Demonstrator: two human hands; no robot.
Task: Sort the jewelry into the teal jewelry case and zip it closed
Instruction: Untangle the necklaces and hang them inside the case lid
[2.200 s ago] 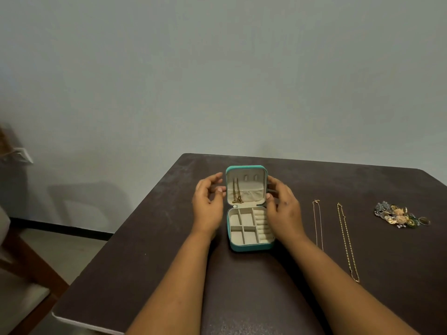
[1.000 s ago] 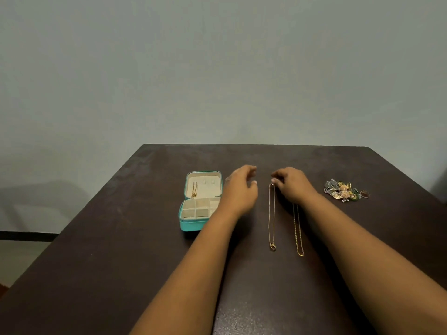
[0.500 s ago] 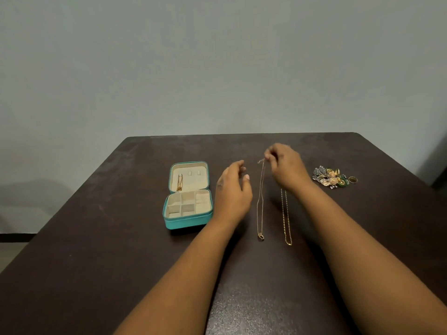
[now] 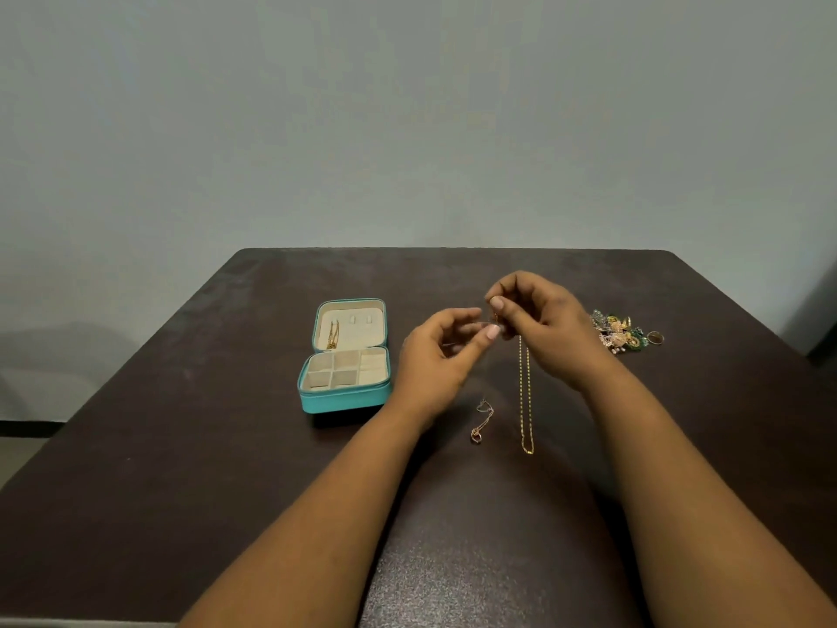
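The teal jewelry case (image 4: 346,398) lies open on the dark table (image 4: 181,469), its lid tilted up with a gold chain (image 4: 334,334) hanging inside. To its right my right hand (image 4: 539,330) pinches the top end of a thin pendant necklace (image 4: 479,428), lifted above the table. My left hand (image 4: 441,355) pinches the same end right beside it. The necklace's pendant end still rests on the table. A second gold chain (image 4: 525,401) lies straight on the table under my right hand.
A heap of small colourful jewelry (image 4: 618,333) and a ring (image 4: 655,338) lie at the right, behind my right wrist. A plain grey wall stands behind the table's far edge.
My hands left the case and moved right. My right hand picked up the top end of the pendant necklace and raised it; my left hand came up to join it at that end.
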